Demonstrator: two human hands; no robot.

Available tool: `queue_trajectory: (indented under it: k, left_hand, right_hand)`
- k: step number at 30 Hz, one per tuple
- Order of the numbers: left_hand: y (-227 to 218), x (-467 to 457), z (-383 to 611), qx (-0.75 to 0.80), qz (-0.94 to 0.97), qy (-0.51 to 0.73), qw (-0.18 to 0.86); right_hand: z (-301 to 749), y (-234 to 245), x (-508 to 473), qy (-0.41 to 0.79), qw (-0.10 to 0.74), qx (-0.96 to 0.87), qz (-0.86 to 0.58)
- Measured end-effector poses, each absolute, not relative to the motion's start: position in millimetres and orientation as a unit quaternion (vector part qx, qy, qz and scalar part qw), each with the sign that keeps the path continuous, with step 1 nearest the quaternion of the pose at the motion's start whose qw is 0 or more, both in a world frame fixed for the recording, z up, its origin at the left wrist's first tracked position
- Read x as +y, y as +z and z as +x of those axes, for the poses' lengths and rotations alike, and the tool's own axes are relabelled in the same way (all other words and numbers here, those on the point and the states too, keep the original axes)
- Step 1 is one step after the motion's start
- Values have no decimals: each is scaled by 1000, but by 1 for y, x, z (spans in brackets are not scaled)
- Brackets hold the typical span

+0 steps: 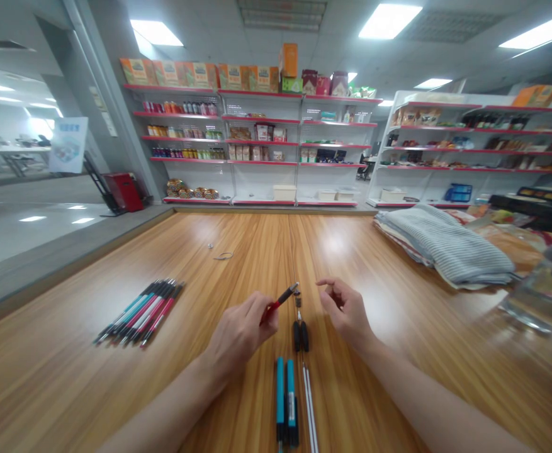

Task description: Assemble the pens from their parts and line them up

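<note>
My left hand [240, 333] is closed round a red pen barrel [280, 300] with a dark tip, holding it slanted up to the right above the wooden table [398, 314]. My right hand [346, 308] hovers just right of the tip, thumb and fingers curled in a pinch; what it holds, if anything, is too small to make out. Below the hands lie two black grip sleeves [301, 335], two teal pen barrels [285, 399] and two thin white refills [309, 402]. A small metal part [298, 302] lies under the pen tip.
A row of several assembled pens [141, 311], teal, pink and black, lies at the left. A small ring and clip [223, 255] sit further back. Folded striped cloth [450, 248] and a clear container [544, 289] are at the right. Store shelves [257, 138] stand behind.
</note>
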State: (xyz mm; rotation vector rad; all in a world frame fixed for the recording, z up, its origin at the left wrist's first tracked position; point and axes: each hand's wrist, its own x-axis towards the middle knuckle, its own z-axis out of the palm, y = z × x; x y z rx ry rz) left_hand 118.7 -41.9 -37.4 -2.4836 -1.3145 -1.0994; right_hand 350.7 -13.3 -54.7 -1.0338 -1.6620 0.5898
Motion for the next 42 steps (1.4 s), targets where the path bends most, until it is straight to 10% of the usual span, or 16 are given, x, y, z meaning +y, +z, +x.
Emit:
queue_trajectory:
  k: [10,25,42]
  left_hand:
    - [-58,-41,124,-414,-669,-552,-275]
    - [-52,-32,115,-407,-844,-349,37]
    - [-44,-39,119,-372,-885,-272,69]
  right_hand:
    - [338,-43,-26,132,430,-833,-324]
    - [334,-47,-31,128,441,-819,-345]
    - [329,-49,-34,101,373,-848,-363]
